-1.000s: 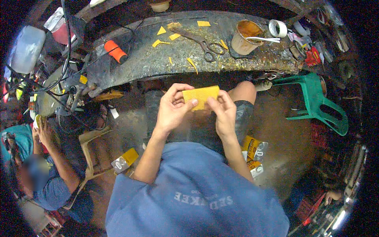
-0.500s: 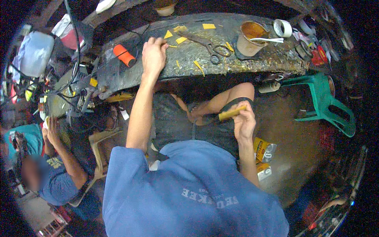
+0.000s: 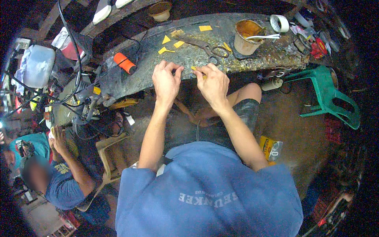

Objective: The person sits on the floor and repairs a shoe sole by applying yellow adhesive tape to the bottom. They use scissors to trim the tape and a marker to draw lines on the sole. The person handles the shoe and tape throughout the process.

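Both hands up at the near edge of the dark, worn bench (image 3: 138,81), side by side, a narrow gap between them! The right hand (image 3: 214,87) has its fingers clamped on a small bright-yellow piece (image 3: 193,68), one end peeking out toward the left hand (image 3: 166,83), the rest covered by the fingers. Over on the left, thumb and forefinger curl toward each other; whether they pinch anything, I cannot tell.

Technique matters here: a light pinch near the end should serve best, since a hard squeeze could crease something this small. Turning the covered part into view would help the eye, and the left fingertips would do well close by, ready to steady the free end. Wrists low, near the edge: that ought to calm any wobble.

Mind the surroundings! Yellow scraps (image 3: 166,39) lie beyond the hands, easily confused with the held piece, and the dark metal scissors (image 3: 206,47) lie with their ring handles nearest the right hand, so sleeves and knuckles should give them room.
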{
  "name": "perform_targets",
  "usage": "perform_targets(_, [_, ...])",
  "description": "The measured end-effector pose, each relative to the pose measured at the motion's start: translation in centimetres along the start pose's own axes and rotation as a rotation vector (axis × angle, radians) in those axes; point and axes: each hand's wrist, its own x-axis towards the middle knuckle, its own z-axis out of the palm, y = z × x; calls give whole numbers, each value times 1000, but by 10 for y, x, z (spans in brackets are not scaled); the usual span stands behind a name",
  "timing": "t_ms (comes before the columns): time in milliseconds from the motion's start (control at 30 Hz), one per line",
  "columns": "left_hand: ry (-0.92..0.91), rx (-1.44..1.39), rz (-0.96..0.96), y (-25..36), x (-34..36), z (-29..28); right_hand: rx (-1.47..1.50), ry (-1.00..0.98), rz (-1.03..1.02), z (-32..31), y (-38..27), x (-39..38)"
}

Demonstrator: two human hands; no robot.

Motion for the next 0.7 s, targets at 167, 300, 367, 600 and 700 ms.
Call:
perform_targets(167, [-18,-132,-66,0,5,-1,101,33,51,-3,2,0])
perform_targets(300, [3,-268,-139,2,19,-9,110,91,60,-8,1,11])
perform_targets(367, [7,-293,-51,6,25,-10,109,129,60,-14,4,13])
perform_targets(600, [-225,-68,369,14,17,7,96,374,121,-57,41,-15])
perform_targets(700, [-235,-135,342,10,14,18,83,344,149,-67,51,-24])
